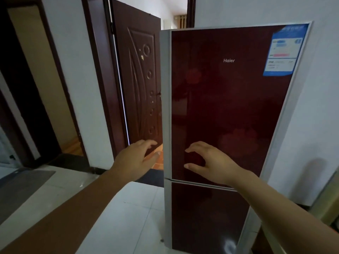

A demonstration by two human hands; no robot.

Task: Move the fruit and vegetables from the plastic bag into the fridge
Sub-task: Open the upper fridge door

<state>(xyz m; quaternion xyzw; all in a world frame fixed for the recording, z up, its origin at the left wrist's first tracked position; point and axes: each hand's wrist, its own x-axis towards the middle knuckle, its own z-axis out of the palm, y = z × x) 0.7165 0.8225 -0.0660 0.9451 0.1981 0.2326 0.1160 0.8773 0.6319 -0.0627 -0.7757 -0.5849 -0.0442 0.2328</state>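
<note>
My left hand point(136, 158) reaches with loose, spread fingers to the left edge of the fridge point(227, 132), holding nothing; I cannot tell if it touches. My right hand point(207, 162) hangs before the upper door point(238, 92), thumb and fingers curved apart, empty too. The fridge stands shut against the white wall point(321, 88), just right of a brown door point(137, 79) ajar

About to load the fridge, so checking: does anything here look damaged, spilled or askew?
Nothing stands out. The fridge stands upright with both doors looking shut, the floor beside it shows no spill, and the left hand and right hand hold nothing.
</note>
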